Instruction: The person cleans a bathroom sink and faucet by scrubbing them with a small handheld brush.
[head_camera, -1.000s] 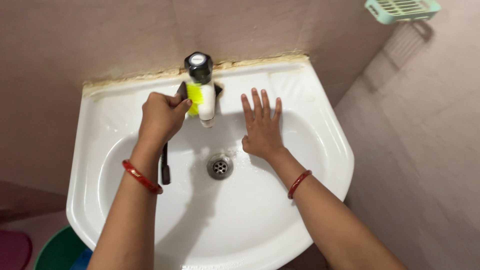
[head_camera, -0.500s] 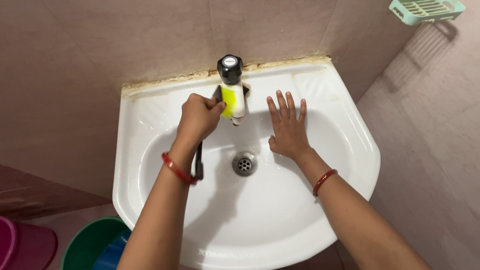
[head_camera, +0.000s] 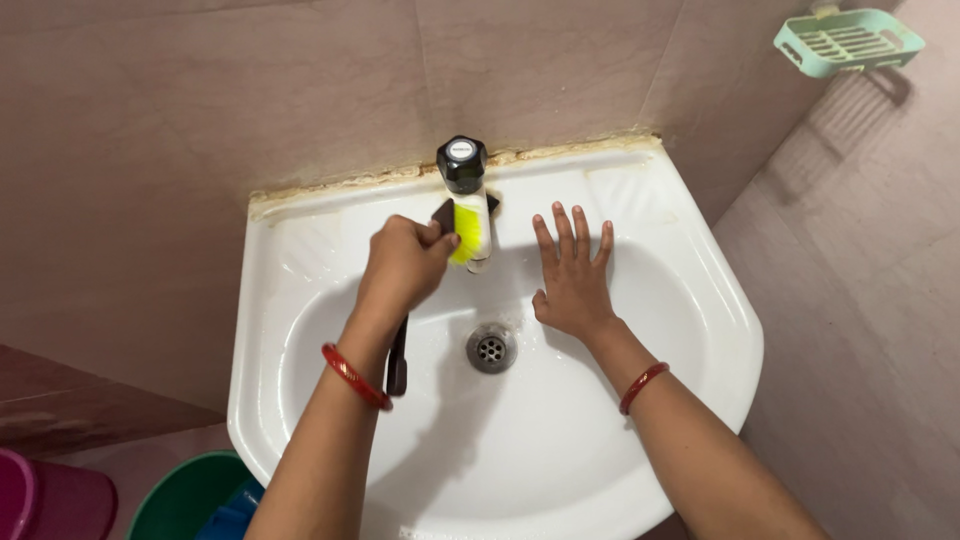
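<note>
Since half a second ago the whole scene sits a little lower in the frame, and the yellow bristles have slid slightly down the tap; otherwise both hands keep their places. Her left hand (head_camera: 402, 268), just left of centre, is clenched tight around a dark-handled brush (head_camera: 398, 355), fingers curled together on the handle near its head, whose yellow bristles press against the left side of the white tap (head_camera: 477, 232). The handle's tail hangs down past her wrist, over the bowl of the white washbasin (head_camera: 300, 240). A black knob (head_camera: 461, 163) tops the tap at upper centre. Her right hand (head_camera: 572, 280), just right of the tap, lies flat on the basin's inner slope, fingers straight and slightly spread, holding nothing. Below and between the two hands sits the metal drain (head_camera: 490, 349). Each wrist wears a red bangle (head_camera: 355, 376). A pale green soap rack (head_camera: 848, 40) hangs on the tiled wall in the upper right corner, and a green bucket (head_camera: 180, 500) shows at lower left.
</note>
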